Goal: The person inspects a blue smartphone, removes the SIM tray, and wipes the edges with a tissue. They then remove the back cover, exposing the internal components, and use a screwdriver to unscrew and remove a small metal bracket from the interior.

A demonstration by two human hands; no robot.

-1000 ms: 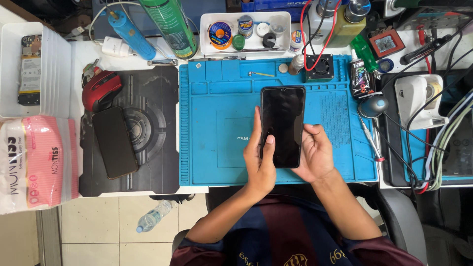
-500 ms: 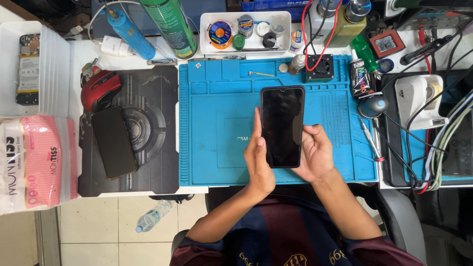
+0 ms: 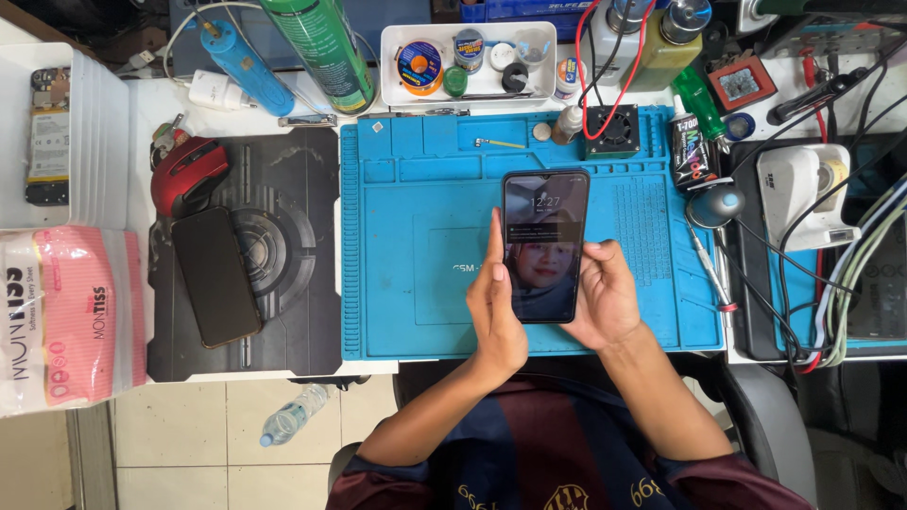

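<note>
I look straight down at a workbench. Both my hands hold one phone (image 3: 543, 246) upright over the middle of a blue mat (image 3: 406, 236). Its screen is lit and faces up at me.

My left hand (image 3: 496, 307) closes on the phone's left edge, palm against the side, fingers straight and pressed together along the edge, pointing away from me. My right hand (image 3: 605, 297) cups the lower right corner from beneath, fingers curled behind the phone, thumb lying across the right edge near the screen. The two hands sit close together, with only the phone between them. Both grip firmly; neither is spread open.

To the left, a second phone (image 3: 215, 276) lies dark and face up on a black pad (image 3: 283, 283), beside a red mouse (image 3: 189, 175). A pink tissue pack (image 3: 66, 316) sits at the far left. A white tray (image 3: 468, 61) of small parts stands just beyond the mat's far edge.
</note>
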